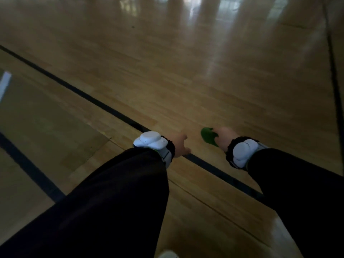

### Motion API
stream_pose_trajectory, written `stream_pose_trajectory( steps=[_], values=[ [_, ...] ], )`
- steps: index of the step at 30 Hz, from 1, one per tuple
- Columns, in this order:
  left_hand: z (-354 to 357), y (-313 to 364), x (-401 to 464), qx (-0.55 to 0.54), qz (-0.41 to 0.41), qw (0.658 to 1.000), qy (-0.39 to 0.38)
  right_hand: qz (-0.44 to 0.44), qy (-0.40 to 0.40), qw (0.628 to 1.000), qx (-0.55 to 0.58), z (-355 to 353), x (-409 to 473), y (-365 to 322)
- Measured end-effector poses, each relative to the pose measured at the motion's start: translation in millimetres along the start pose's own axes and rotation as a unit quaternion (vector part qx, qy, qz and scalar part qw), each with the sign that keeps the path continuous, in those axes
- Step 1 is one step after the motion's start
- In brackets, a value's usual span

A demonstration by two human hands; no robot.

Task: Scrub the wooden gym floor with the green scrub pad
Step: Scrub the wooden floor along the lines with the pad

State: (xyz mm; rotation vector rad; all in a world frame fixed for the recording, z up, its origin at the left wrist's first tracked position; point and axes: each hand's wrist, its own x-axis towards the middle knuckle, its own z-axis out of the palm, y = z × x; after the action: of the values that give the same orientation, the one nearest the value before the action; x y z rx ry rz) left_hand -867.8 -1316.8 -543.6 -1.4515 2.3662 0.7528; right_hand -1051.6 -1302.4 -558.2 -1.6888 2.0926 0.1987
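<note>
right hand holds green scrub pad on wooden floor; left hand flat

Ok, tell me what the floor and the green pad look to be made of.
Floor: wood strips with a glossy finish, judging by the plank seams and the bright reflections. Green pad, held in the right hand: looks like a soft, matte scouring fibre, since it bends in the grip; blur leaves its texture unsure.

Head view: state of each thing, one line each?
green scrub pad: held in the right hand's grip, low over the floor; contact unclear.
right hand: fingers curled on the pad.
left hand: holds nothing, fingers hidden, by the black line.
wooden gym floor: glossy, reflecting light.
</note>
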Motion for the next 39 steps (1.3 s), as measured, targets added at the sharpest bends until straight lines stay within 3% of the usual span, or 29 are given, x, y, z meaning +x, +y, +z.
stream_pose_trajectory(
  steps=[9,16,27,39],
  values=[
    [-90.5,-86.1,35.4,0.011,-0.077,0.997,-0.001,-0.041,-0.032,0.998,0.033,-31.7,105.8,-106.6],
    [-91.8,-168.6,61.8,0.018,-0.089,0.996,0.014,-0.066,-0.03,0.997,-0.006,-11.7,154.2,-169.2],
    [-92.6,-307.5,64.9,0.082,-0.016,0.996,0.024,-0.001,0.002,1.0,0.012,52.7,165.4,-263.6],
    [-119.9,-375.0,68.7,0.108,0.104,0.989,-0.017,0.114,0.032,0.992,0.045,34.3,138.0,-315.0]
  ],
)
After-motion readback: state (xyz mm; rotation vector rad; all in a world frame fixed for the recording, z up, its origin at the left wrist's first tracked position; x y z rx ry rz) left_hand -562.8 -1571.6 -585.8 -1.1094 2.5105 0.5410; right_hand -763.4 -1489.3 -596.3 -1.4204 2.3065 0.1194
